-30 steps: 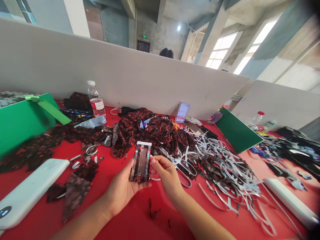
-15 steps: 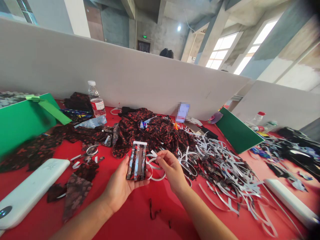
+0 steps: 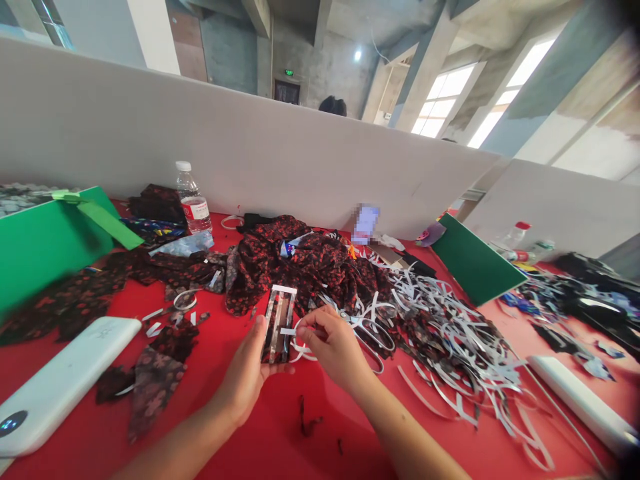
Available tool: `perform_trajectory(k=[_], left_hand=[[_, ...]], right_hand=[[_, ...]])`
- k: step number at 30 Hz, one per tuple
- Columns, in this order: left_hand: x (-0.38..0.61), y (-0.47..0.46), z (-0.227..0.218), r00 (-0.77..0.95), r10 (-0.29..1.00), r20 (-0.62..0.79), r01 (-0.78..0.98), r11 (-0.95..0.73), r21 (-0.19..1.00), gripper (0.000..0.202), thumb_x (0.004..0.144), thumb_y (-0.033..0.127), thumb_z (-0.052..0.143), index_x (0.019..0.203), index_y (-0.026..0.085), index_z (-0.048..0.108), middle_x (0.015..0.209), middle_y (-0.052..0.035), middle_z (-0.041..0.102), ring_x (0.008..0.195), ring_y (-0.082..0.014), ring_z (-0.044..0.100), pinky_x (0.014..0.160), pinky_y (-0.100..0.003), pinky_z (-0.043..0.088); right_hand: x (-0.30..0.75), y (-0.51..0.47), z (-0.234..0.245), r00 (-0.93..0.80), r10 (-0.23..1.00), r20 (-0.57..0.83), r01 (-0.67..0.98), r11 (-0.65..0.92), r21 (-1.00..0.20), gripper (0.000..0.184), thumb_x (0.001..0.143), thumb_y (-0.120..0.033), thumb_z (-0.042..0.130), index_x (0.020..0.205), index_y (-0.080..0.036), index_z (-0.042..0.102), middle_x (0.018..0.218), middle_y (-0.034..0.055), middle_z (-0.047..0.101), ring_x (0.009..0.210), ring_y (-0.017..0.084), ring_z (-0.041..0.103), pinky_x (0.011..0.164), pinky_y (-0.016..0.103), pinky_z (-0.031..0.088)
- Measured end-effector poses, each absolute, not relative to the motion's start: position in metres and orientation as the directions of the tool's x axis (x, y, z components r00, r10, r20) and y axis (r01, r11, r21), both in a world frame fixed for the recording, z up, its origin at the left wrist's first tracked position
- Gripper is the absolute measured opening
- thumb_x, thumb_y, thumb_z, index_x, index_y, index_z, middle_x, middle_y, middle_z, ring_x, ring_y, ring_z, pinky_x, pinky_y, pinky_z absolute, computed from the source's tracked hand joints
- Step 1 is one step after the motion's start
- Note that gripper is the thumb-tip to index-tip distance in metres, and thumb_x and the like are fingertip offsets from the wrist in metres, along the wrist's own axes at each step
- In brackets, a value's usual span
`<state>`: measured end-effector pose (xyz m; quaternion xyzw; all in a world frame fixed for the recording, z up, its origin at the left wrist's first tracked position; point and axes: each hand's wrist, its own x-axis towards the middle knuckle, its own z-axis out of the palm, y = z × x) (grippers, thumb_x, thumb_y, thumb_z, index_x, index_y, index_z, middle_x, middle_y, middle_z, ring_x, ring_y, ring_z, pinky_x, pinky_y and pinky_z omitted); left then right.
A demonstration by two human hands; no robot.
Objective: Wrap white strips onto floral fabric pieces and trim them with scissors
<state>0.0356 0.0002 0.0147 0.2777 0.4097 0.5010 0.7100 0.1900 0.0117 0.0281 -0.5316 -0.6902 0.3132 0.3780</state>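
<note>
My left hand point(image 3: 247, 373) cradles a small rectangular card wrapped in dark floral fabric point(image 3: 279, 323), upright in its palm, with shiny strips and a white top edge. My right hand point(image 3: 333, 347) pinches the end of a thin white strip point(image 3: 295, 340), which touches the card's right side and loops away below. Both hands hover just above the red table point(image 3: 280, 440). A pair of scissors point(image 3: 373, 337) lies just right of my right hand.
A heap of dark red-flowered cloth point(image 3: 300, 260) lies behind the hands, a tangle of white strips point(image 3: 450, 333) to the right. A white power bank point(image 3: 60, 383), fabric scraps point(image 3: 150, 380), green boards point(image 3: 45, 240) and a water bottle point(image 3: 193, 200) sit left. Grey partition behind.
My right hand lifted the white strip end away from the card, then brought it back against the card's right side. My left hand tilted the card slightly.
</note>
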Motion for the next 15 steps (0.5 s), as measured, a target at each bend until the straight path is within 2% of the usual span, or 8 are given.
perform_trajectory(k=[5,9,15], left_hand=[[0.0376,-0.0018,0.0142,0.15,0.943,-0.298,-0.491,0.332,0.805,0.048,0.082,0.051,0.052,0.115,0.017,0.057,0.091,-0.0095,0.073,0.086,-0.0253,0.068,0.06,-0.032,0.055],[0.039,-0.0035,0.0154,0.107,0.955,-0.275,-0.477,0.292,0.829,0.039,0.079,0.042,0.06,0.111,0.019,0.058,0.092,-0.0068,0.072,0.084,-0.0229,0.068,0.061,-0.03,0.055],[0.0402,-0.004,0.0174,0.112,0.959,-0.261,-0.434,0.284,0.855,0.034,0.076,0.033,0.06,0.108,0.02,0.056,0.086,-0.0037,0.072,0.075,-0.0199,0.069,0.058,-0.029,0.055]], right_hand=[[0.1862,0.0126,0.0261,-0.117,0.974,0.191,0.469,0.224,-0.854,0.009,0.082,-0.019,0.058,0.076,-0.019,0.065,0.081,0.0006,0.05,0.065,0.011,0.048,0.056,0.02,0.037],[0.1826,0.012,0.0263,-0.084,0.976,0.201,0.464,0.217,-0.859,0.009,0.082,-0.02,0.058,0.076,-0.018,0.065,0.079,0.0008,0.05,0.063,0.01,0.047,0.054,0.02,0.037],[0.1796,0.0122,0.0237,-0.073,0.977,0.203,0.454,0.213,-0.865,0.008,0.081,-0.02,0.058,0.077,-0.019,0.065,0.079,0.0003,0.05,0.061,0.01,0.047,0.053,0.02,0.037]])
